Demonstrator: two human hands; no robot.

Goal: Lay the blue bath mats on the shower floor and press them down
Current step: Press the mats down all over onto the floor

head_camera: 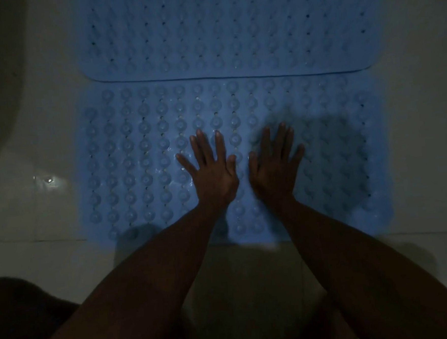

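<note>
Two blue bath mats lie on the pale shower floor (43,145): the near mat (137,162) under the hands, the far mat (220,29) overlapping its far edge. The left hand (212,170) and the right hand (275,165) rest flat on the near mat, fingers spread, holding nothing.

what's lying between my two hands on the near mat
Nothing but bare near mat in the head view: a narrow strip of its bumps separates the left hand from the right hand.
</note>
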